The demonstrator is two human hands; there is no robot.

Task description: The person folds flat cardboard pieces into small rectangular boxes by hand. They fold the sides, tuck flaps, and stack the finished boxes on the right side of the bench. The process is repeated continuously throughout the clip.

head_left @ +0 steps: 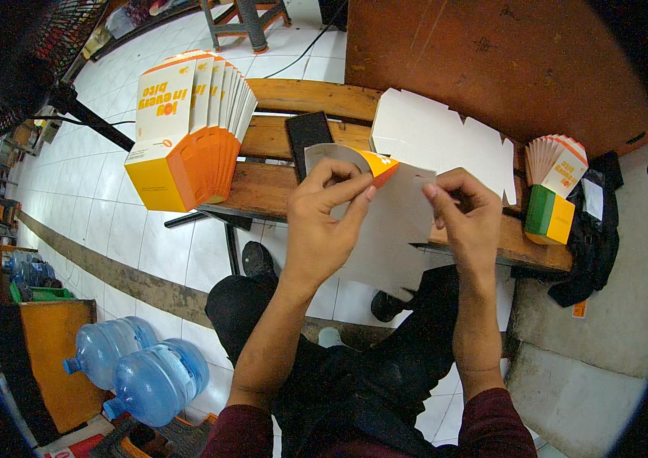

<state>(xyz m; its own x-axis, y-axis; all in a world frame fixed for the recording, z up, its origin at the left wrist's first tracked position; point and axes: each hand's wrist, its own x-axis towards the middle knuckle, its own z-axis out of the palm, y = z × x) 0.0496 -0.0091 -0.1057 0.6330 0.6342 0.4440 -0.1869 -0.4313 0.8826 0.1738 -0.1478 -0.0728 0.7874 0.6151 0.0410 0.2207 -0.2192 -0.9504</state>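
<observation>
In front of me, above my lap, both my hands hold a thin die-cut cardboard blank, its plain greyish side toward me. My left hand pinches its upper left part between thumb and fingers. There the card curls over and shows a printed orange and yellow patch. My right hand grips the upper right edge between thumb and fingertips. Behind the blank, flat white cardboard blanks lie on a slatted wooden bench. A black phone-like slab rests beside them, partly covered by the held card.
Nested orange, white and yellow cartons fan out on the bench's left end. A smaller set with green sides stands at the right, near black fabric. Blue water jugs lie at lower left. A brown panel rises behind.
</observation>
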